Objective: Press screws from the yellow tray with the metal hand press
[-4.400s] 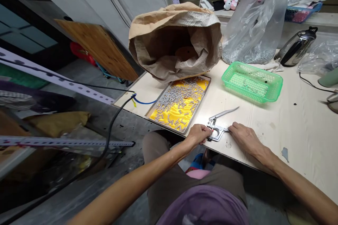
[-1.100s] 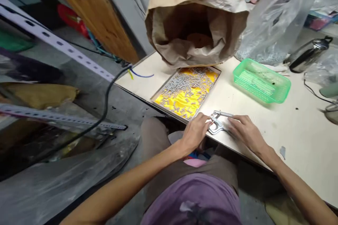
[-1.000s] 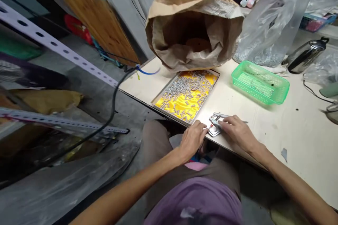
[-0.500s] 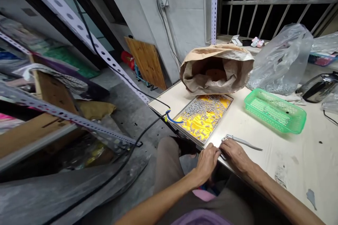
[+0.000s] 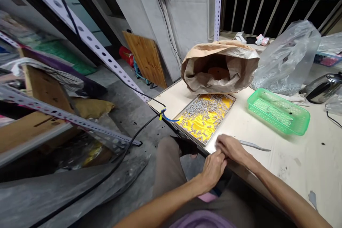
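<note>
Both hands meet at the table's front edge, the right just above and behind the left. My left hand [image 5: 214,166] is closed, its fingertips pinched against the right hand's fingers; what they hold is hidden. My right hand [image 5: 231,148] is curled closed too, with its fingertips and anything in them out of sight. A slim grey metal tool handle [image 5: 255,145] sticks out to the right from behind the right hand; its other end is covered. Just beyond the hands lies a shallow tray [image 5: 217,131] with a yellow lining and many small silvery screws [image 5: 204,108].
An open brown paper bag [image 5: 219,67] stands behind the tray. To the right are a green plastic basket [image 5: 279,112] with small pieces, a clear plastic bag [image 5: 288,57] and a metal kettle [image 5: 326,87]. A black cable [image 5: 133,139] hangs off the table's left edge.
My right hand has shifted up and left, over the tool's near end. The tool handle's tip has slid a little right. My left hand has moved slightly right; the camera view has shifted a little.
</note>
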Demonstrator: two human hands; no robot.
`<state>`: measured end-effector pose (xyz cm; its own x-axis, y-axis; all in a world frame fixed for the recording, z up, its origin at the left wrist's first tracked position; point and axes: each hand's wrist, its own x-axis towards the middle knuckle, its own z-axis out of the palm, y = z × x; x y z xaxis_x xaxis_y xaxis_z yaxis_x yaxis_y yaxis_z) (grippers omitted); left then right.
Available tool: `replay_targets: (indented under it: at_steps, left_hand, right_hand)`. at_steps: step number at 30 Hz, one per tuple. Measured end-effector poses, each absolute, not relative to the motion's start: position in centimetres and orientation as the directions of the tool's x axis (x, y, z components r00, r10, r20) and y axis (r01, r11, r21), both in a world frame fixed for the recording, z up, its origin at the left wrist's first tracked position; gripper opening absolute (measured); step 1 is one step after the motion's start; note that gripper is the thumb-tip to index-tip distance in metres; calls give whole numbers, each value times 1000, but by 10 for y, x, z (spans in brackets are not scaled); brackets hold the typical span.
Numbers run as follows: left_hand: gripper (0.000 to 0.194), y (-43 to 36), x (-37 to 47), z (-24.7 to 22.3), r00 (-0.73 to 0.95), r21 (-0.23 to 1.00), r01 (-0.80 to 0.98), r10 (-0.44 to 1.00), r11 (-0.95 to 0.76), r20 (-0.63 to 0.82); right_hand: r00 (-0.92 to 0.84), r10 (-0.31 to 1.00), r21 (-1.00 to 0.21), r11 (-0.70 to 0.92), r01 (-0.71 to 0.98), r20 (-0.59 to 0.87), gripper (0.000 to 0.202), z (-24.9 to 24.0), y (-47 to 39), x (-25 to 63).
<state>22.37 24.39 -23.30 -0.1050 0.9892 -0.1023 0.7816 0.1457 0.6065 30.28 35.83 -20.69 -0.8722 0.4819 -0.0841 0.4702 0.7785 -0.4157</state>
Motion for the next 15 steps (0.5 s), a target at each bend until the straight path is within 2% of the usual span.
replay_targets:
  at_steps: [3,5,7,10,13,15]
  left_hand:
    - [16,243,218,-227,-95,615,776,990,138,-103]
    - [18,247,201,-220,-158,603,784,987,151,-42]
    - [21,259,175,-211,-281,564,797,959,217,28]
    - [23,286,134,-199,-457,469,790,889,395,20]
    - [24,314,112,-196,-542,352,762,833,543,-111]
    - [24,326,106,-198,-550,302,763,819,572,-162]
  right_hand:
    - [-770,612,-570,703,426,180,26,-189,375,295]
    - [-631,696,-563,690,455,343,30,-174,396,311]
    - [-475,758,-483,651,585,446,32,-160,427,341]
    - [-233,826,-355,452,819,514,36,-147,479,392]
    - [-293,862,-175,391,904,413,41,-145,506,426]
    - [-369,828,-106,450,887,423,45,-146,501,433]
